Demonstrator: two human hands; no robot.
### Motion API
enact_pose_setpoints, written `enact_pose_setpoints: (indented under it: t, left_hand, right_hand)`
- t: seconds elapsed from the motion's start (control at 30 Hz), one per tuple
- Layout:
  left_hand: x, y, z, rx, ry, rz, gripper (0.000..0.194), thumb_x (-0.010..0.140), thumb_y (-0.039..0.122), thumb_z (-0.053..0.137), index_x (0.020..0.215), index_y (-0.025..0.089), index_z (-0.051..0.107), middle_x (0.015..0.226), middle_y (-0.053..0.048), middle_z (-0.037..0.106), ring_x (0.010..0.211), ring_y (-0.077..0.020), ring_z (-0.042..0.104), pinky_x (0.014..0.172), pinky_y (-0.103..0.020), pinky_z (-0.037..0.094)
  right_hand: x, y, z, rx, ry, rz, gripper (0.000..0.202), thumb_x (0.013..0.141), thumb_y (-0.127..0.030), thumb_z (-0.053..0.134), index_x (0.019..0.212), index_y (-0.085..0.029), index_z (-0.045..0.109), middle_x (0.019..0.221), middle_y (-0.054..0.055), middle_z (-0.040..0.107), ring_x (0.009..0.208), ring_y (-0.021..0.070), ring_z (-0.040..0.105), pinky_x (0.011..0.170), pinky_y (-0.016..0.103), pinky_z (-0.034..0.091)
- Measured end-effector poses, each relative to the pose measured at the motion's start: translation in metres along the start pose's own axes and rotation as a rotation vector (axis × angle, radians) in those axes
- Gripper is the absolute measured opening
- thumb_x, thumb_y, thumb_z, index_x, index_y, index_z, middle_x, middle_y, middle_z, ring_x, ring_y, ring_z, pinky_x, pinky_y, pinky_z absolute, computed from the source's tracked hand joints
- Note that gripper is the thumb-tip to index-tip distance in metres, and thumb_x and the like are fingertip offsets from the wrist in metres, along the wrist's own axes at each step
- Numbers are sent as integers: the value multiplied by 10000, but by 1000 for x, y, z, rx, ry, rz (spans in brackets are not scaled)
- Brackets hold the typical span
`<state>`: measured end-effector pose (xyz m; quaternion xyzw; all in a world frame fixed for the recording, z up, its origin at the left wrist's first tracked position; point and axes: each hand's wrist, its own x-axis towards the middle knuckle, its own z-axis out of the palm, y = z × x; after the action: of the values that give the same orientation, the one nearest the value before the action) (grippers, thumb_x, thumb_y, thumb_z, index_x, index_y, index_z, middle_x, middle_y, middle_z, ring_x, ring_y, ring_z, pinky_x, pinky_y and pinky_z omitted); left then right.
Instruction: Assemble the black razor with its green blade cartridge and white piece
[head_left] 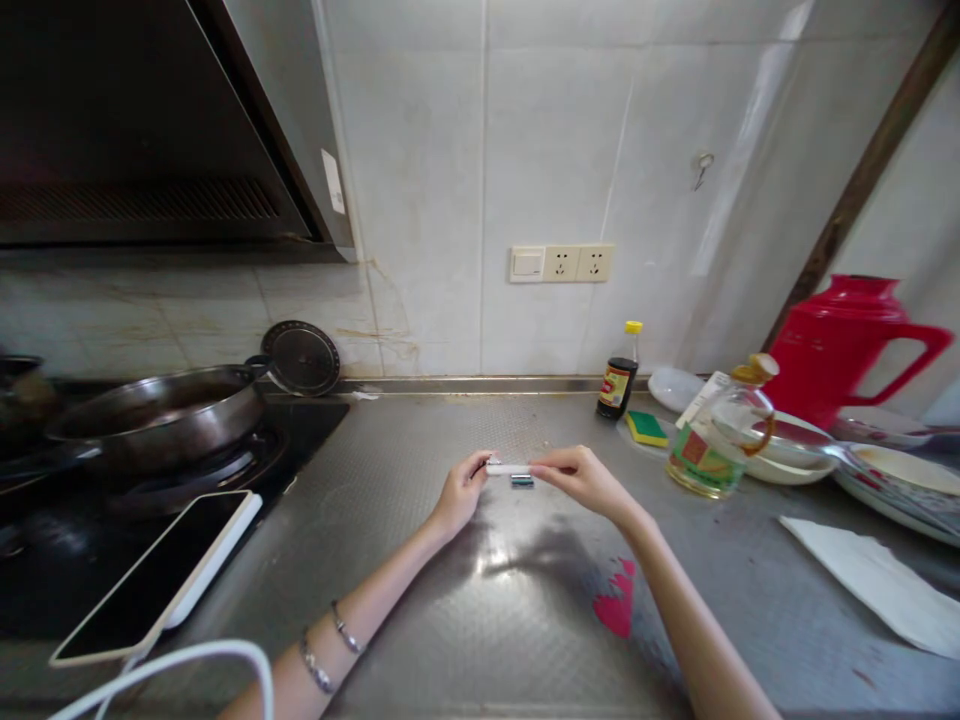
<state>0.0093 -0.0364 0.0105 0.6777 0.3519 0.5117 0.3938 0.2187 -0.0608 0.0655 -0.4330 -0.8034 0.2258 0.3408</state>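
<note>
Over the middle of the steel counter (450, 600), my two hands hold a slim white object (510, 470) level between them. Its kind is too small to make out. My left hand (459, 498) is closed around its left end, with the fingertips partly hidden. At the other end, my right hand (581, 480) pinches it between thumb and fingers. Just below the white object, near my right fingertips, a small dark and teal rectangular piece (522, 481) shows; I cannot tell whether it touches the white object.
To the left, a pan (161, 405) stands on the black stove, beside a phone (161, 575) with a white cable. On the right are a soy sauce bottle (616, 385), a sponge (646, 429), an oil jug (712, 450), a red thermos (840, 350), dishes and a white paper (874, 580).
</note>
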Motion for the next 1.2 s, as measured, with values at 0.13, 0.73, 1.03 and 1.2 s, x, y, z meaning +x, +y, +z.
enact_pose_setpoints:
  t: [0.13, 0.73, 1.03, 1.2]
  left_hand:
    - [1, 1, 0, -30, 12, -12, 226, 801, 273, 510, 964, 165, 623, 1018, -64, 658, 988, -186, 571, 908, -302, 397]
    - [-1, 4, 1, -215, 49, -277, 447, 754, 510, 522, 1009, 144, 502, 878, -86, 658, 606, -173, 660, 447, -215, 480]
    - [-1, 7, 1, -181, 56, -316, 440, 748, 526, 532, 962, 141, 529, 834, -85, 672, 554, -164, 654, 408, -204, 464]
    - [-1, 3, 1, -175, 70, -333, 416, 745, 500, 547, 958, 143, 540, 829, -82, 673, 537, -164, 650, 396, -205, 459]
  right_hand:
    - [-1, -5, -1, 124, -57, 31, 407, 781, -484, 530, 855, -131, 717, 628, 24, 618, 563, 111, 469, 508, 210, 331]
    - [0, -26, 56, 729, -64, 271, 414, 819, -511, 419, 1036, -169, 500, 544, -91, 334, 349, 32, 264, 276, 150, 350]
    - [0, -22, 63, 350, 54, 231, 393, 856, -465, 347, 1031, -173, 541, 557, -61, 375, 356, 57, 332, 285, 157, 301]
    - [0, -24, 62, 116, 131, 107, 371, 883, -394, 330, 913, -143, 602, 555, -11, 479, 459, 93, 415, 440, 193, 330]
